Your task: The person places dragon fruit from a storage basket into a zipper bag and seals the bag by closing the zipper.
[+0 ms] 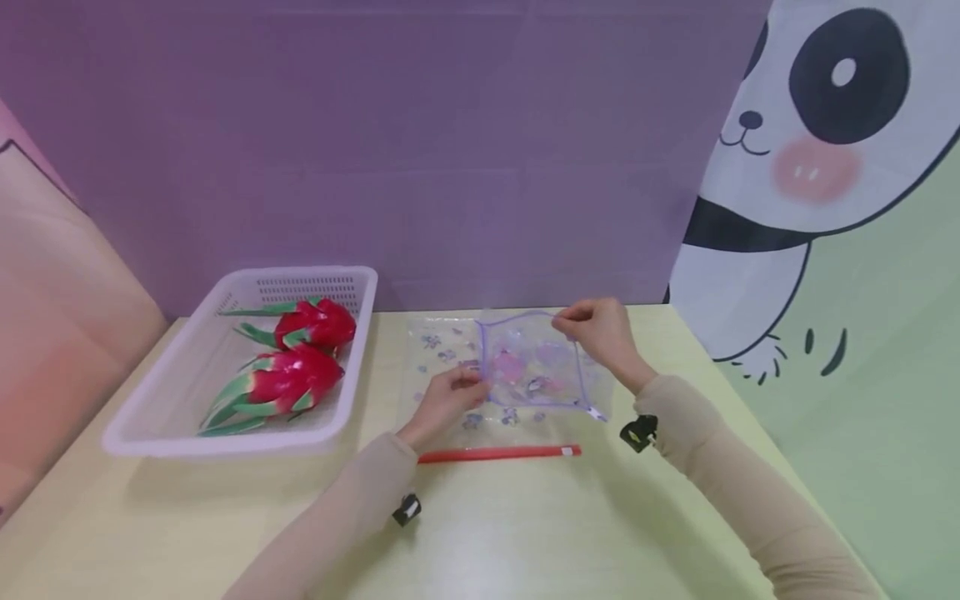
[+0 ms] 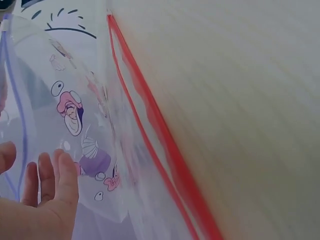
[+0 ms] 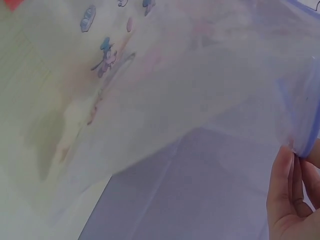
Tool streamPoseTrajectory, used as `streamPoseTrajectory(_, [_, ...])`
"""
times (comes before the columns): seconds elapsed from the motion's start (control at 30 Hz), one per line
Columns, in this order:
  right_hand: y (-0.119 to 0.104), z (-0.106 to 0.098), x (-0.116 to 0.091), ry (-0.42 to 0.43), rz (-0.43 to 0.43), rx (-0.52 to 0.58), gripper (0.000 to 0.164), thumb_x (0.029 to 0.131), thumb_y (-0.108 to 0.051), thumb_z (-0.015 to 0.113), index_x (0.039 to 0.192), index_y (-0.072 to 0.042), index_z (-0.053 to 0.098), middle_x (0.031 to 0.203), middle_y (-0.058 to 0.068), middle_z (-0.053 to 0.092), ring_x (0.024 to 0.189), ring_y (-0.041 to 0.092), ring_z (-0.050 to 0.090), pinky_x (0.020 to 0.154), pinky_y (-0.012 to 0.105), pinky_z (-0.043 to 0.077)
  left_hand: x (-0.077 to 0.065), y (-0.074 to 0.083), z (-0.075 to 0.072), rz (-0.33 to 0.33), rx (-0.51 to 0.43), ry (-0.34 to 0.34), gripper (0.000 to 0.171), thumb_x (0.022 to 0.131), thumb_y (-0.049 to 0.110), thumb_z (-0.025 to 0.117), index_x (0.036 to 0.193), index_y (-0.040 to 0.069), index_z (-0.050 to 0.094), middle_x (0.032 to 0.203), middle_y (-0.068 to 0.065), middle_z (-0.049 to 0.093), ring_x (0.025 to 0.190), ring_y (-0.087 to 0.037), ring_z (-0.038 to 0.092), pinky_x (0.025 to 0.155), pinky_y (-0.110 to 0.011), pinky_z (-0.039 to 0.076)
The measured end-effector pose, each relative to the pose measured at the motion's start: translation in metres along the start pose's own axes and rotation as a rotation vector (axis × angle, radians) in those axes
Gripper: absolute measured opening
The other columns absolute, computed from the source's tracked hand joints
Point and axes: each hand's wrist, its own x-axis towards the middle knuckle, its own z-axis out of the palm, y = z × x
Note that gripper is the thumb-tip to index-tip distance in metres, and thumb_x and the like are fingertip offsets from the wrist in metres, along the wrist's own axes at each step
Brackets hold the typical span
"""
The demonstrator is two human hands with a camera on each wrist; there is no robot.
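A clear printed zip bag (image 1: 536,367) with a purple zip edge is spread open above the table. My right hand (image 1: 603,333) pinches its purple edge at the upper right. The pinch also shows in the right wrist view, where my right hand (image 3: 295,195) grips the purple strip. At the bag's left side, my left hand (image 1: 450,400) holds the purple edge with curled fingers, partly hidden there. Under it lies another clear printed bag (image 1: 438,350) with a red slider edge (image 1: 502,453), which runs nearest to me.
On the left stands a white plastic basket (image 1: 363,358) holding red artificial dragon fruits (image 1: 296,377) with green leaves. A purple cloth (image 1: 420,167) hangs behind the table (image 1: 480,525). A panda-printed cloth (image 1: 817,275) hangs on the right.
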Motion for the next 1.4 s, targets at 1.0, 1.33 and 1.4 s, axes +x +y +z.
streamPoseTrajectory(1.0, [0.021, -0.008, -0.004, -0.036, -0.14, -0.062, 0.018, 0.083, -0.016, 0.068, 0.094, -0.002, 0.072, 0.087, 0.014, 0.069, 0.067, 0.021, 0.06, 0.054, 0.023, 0.047, -0.091, 0.046, -0.097, 0.554, 0.915, -0.137, 0.028, 0.083, 0.016, 0.066, 0.112, 0.017, 0.062, 0.113, 0.004, 0.062, 0.106, -0.017, 0.058, 0.087, -0.036, 0.051])
streamPoseTrajectory(1.33, [0.018, -0.008, -0.003, -0.026, -0.17, -0.072, 0.017, 0.083, -0.015, 0.067, 0.094, -0.003, 0.072, 0.09, 0.016, 0.069, 0.067, 0.022, 0.061, 0.054, 0.024, 0.046, -0.081, 0.048, -0.178, 0.648, 1.129, -0.055, 0.029, 0.076, 0.007, 0.072, 0.104, 0.007, 0.065, 0.1, -0.003, 0.066, 0.089, -0.019, 0.061, 0.076, -0.035, 0.054])
streamPoseTrajectory(1.4, [0.018, -0.008, -0.003, -0.03, -0.168, -0.078, 0.017, 0.083, -0.015, 0.067, 0.094, -0.003, 0.072, 0.09, 0.016, 0.069, 0.067, 0.021, 0.061, 0.054, 0.025, 0.047, -0.077, 0.045, -0.192, 0.643, 1.142, -0.015, 0.03, 0.075, 0.005, 0.072, 0.104, 0.006, 0.065, 0.101, -0.005, 0.066, 0.093, -0.023, 0.061, 0.078, -0.04, 0.053])
